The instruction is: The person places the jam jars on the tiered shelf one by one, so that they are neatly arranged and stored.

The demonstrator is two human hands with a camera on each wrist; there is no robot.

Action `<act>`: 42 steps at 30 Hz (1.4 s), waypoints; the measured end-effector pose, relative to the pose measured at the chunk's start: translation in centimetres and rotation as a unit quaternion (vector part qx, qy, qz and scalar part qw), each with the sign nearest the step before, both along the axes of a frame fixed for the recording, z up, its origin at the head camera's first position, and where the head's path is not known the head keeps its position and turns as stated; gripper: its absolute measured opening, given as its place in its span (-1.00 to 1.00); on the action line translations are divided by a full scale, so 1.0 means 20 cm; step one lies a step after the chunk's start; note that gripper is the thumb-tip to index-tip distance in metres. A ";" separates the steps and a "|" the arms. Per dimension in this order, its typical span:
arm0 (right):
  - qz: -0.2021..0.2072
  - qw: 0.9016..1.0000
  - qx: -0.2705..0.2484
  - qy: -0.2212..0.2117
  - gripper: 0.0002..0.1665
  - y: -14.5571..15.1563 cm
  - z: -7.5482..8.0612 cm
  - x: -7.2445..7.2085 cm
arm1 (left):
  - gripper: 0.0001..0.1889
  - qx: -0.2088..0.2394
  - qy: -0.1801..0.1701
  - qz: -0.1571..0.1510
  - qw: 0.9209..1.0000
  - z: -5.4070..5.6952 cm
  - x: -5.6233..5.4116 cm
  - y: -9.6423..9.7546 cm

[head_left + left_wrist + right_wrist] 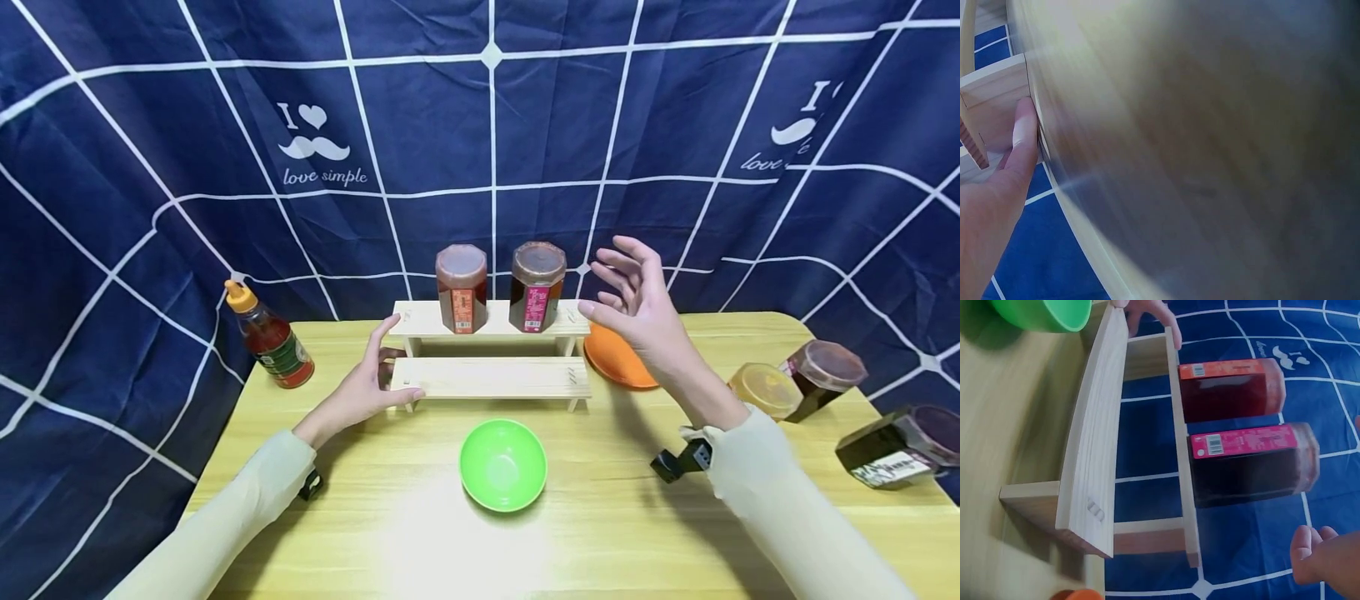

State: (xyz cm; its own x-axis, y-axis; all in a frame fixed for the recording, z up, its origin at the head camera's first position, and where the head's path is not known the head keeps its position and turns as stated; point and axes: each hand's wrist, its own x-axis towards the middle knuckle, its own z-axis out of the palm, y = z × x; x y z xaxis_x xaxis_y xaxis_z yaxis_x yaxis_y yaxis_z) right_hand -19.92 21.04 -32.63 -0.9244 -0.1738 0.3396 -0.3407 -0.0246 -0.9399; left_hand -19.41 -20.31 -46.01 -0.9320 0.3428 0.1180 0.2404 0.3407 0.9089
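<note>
At the far left of the pale wood-grain table (600,533), a clear bottle of red sauce with an orange-yellow cap and green label (270,342) stands near the navy cloth with white lines (420,125). Next, the left hand (363,379) grips the left end of a two-tier pale wooden rack (491,377), its thumb on the lower board and its index finger reaching the upper one; the other fingers are partly hidden by the rack. On the upper tier, in the middle of the table, stands a faceted red jar with an orange label (462,292); just beside it is a faceted dark jar with a pink label (536,287). A round bright-green bowl (502,465) sits in front of the lower tier. Beyond the rack's right end, a round orange dish (618,358) is partly covered by the right hand (633,308), which hovers beside the dark jar, fingers loosely bent and spread, holding nothing. The right forearm partly blocks a jar with a yellow top (765,390); beside it stand a dark-red faceted jar (821,375) and, farthest right, a black jar with a white label (896,447).
</note>
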 end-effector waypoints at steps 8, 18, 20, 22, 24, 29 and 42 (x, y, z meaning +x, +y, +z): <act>-0.001 1.000 -0.023 0.019 0.03 0.09 0.03 0.08 | 0.29 -0.003 0.000 0.004 1.000 0.01 0.00 0.00; -0.014 0.998 -0.040 0.050 0.01 0.27 0.01 0.18 | 0.28 -0.005 0.002 0.002 1.000 0.00 0.01 0.01; -0.019 0.997 -0.046 0.058 0.00 0.30 0.01 0.20 | 0.28 -0.004 0.004 0.002 1.000 0.00 0.01 0.01; -0.022 0.996 -0.051 0.063 -0.02 0.33 0.00 0.22 | 0.28 -0.005 0.006 0.003 1.000 0.00 0.00 0.01; -0.023 0.996 -0.056 0.067 -0.02 0.37 0.00 0.24 | 0.28 -0.006 0.005 0.003 1.000 0.00 0.00 0.01; -0.024 0.994 -0.066 0.082 0.01 0.45 -0.01 0.29 | 0.29 -0.012 0.005 0.004 1.000 0.00 0.00 0.00; -0.035 0.991 -0.071 0.108 0.07 0.71 -0.08 0.41 | 0.29 -0.009 0.004 -0.001 1.000 0.00 0.00 0.00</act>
State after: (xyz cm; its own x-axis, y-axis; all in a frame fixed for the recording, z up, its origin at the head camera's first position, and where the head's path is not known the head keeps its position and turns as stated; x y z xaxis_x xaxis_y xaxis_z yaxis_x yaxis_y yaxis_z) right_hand -11.81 35.27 -34.14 -0.8354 -0.0488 0.5475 -0.5392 -0.1208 -0.8335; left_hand -19.37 -20.30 -45.95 -0.9303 0.3469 0.1192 0.2485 0.3572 0.9004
